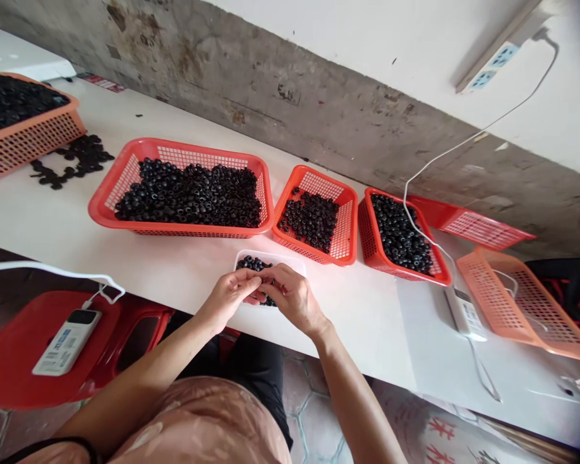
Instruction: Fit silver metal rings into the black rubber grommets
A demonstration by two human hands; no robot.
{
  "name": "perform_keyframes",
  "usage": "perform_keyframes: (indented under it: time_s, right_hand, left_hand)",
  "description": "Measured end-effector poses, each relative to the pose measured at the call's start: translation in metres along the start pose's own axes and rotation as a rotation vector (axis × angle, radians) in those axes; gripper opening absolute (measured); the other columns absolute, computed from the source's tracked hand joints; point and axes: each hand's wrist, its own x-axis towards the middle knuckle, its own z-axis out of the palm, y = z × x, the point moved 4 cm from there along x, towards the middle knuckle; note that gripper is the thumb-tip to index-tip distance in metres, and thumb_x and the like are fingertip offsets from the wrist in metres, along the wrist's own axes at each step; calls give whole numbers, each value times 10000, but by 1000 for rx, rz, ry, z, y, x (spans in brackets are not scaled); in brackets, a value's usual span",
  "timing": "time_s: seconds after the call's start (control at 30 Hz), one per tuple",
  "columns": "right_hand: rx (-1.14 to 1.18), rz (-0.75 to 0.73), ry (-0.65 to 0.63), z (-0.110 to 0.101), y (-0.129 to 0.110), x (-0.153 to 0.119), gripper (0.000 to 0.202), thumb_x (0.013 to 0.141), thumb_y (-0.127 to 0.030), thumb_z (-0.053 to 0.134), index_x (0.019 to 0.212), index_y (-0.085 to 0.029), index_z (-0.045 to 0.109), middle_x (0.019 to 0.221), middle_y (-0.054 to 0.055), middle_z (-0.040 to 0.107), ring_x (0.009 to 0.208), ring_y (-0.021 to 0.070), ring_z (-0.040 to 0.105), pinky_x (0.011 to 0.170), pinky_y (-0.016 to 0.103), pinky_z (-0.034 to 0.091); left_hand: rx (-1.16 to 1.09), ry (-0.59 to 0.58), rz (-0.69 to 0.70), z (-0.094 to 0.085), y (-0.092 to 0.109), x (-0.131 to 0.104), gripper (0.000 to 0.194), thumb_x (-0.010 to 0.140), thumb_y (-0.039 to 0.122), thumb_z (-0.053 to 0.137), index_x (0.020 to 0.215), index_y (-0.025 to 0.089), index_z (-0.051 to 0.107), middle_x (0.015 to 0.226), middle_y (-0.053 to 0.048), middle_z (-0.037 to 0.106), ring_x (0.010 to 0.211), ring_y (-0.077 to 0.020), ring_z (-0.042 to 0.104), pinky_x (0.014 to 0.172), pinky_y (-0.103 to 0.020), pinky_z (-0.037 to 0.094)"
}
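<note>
My left hand and my right hand meet over a small white tray near the table's front edge. Both are closed, fingertips pinched together; whatever sits between them is too small and covered to name. Small black ring-like parts lie in the tray, partly hidden by my hands. Behind it stands a red basket with a loose layer of black parts. A larger red basket to the left holds many black rings.
Another red basket of black parts stands right, a white cable crossing it. Farther right are an orange basket and a white power bank. An orange basket stands far left. A red stool bears another power bank.
</note>
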Motion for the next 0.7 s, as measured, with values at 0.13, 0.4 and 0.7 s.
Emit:
perform_keyframes:
  time_s: [0.13,0.4,0.7]
  right_hand:
    - [-89,59,122,-19,13,-1,205,969,-255,566,1097,-185,709,961,55,722,776,147,660,731,267,535]
    - [-800,385,-235,-13,57,3,249,984,-172,496,1075,-201,727,885,89,746,799,208,711,696,277,484]
    - [-924,319,-390,9,60,11,292,955,-71,422,1019,-147,696,879,143,708,832,255,709,673,318,481]
  left_hand:
    - [-80,23,-39,0,-3,2,408,721,470,817,960,148,746,875,-81,748,699,-161,665,638,-264,486]
    - [-90,-9,-15,-7,-8,1,458,764,462,787,1110,164,766,903,-85,742,770,-161,639,754,-297,492]
    - [-53,6,21,-7,-5,-1,407,755,394,807,1080,166,717,864,-46,709,747,-145,632,732,-286,494]
